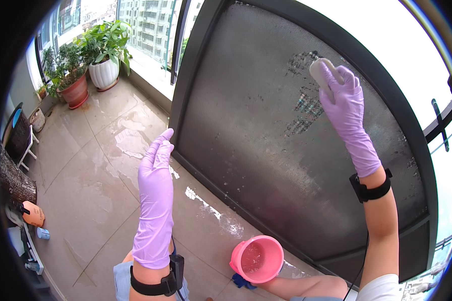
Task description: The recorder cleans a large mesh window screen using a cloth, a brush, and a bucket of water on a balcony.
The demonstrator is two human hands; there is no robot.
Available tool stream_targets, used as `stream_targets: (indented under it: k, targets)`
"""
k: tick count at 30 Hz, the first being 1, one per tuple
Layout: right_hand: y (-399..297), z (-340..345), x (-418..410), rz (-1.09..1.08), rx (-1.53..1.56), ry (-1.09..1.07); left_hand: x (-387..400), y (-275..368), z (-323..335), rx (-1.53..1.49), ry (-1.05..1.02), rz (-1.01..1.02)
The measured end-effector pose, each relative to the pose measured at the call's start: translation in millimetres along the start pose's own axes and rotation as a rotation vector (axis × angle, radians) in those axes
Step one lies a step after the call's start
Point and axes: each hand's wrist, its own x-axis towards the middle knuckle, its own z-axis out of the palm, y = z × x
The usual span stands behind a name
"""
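Observation:
A large black-framed mesh screen panel (248, 101) leans before me, its mesh wet in patches. My right hand (342, 98), in a thin purple glove, grips a pale oblong scrubbing block (322, 77), probably a sponge, against the upper right of the mesh. Dark, glistening wet patches lie beside and below the block. My left hand (156, 161), gloved alike, is beside the panel's left frame edge with its fingers stretched out and nothing seen in it. Whether its fingertips touch the frame is unclear. On the floor below the panel, a pink bucket (275, 259) holds some water.
Puddles (132, 143) wet the tiled floor (109, 210). Potted plants in a white pot (104, 74) and a terracotta-coloured pot (74, 90) stand at the far left. An orange bottle (33, 213) and a small blue-and-white container (43, 233) are nearer. Blue cloth (243, 281) lies by the bucket.

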Motion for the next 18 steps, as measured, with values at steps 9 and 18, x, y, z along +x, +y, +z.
stream_targets:
  k: [9, 18]
  targets:
    - [-107, 113, -193, -0.274, 0.217, -0.545, 3, 11, -13, -0.067, 0.04, 0.014]
    - [-168, -1, -271, 0.061, 0.514, -1.216, 20, -2, -26, -0.142, -0.027, -0.052]
